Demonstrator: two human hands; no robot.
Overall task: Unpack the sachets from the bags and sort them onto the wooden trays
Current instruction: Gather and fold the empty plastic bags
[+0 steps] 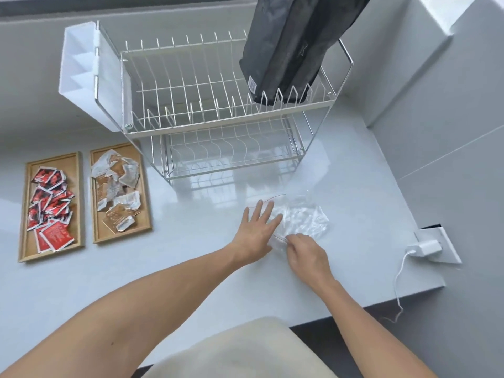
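A clear, crumpled plastic bag (pixel 302 218) with a red zip edge lies flat on the white counter, right of centre. My left hand (pixel 255 230) rests flat on its left part, fingers spread. My right hand (pixel 306 255) pinches the bag's near edge. I see no sachets inside it. Far left, one wooden tray (pixel 23 214) holds several red sachets (pixel 51 205). Beside it, a second wooden tray (pixel 146 203) holds several white and brown sachets (pixel 117 186).
A two-tier wire dish rack (pixel 218 110) stands at the back, with a white cutlery holder (pixel 79 69) on its left side. A dark bag (pixel 289 50) hangs over the rack's right end. A white charger (pixel 425 248) with a cable sits in a wall socket at right.
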